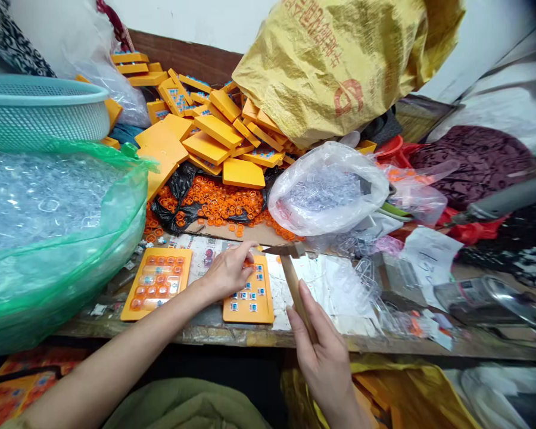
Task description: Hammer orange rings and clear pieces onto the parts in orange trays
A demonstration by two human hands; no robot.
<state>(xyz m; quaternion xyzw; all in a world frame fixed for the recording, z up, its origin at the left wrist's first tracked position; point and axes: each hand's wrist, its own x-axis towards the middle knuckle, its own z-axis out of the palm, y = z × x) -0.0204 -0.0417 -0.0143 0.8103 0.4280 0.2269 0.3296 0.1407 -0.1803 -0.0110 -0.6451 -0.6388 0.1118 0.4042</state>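
My right hand [319, 342] is wrapped round the wooden handle of a hammer [292, 280], its dark metal head raised near the top right corner of an orange board. My left hand [232, 269] rests over the upper part of that orange board [264, 310], fingers curled together at its top edge; what they pinch is mostly hidden. Small blue-and-white square pieces are set into this board. To the left lies a second orange board [161, 286], fitted with round orange caps and longer clear covers.
Orange boards [214, 131] are piled at the back. Loose orange caps [223, 199] spill from black plastic. Clear parts fill a green bag [49, 238] at left and a white bag [330, 190]. A yellow sack [352, 65] bulges above; a glass jar [486, 301] lies right.
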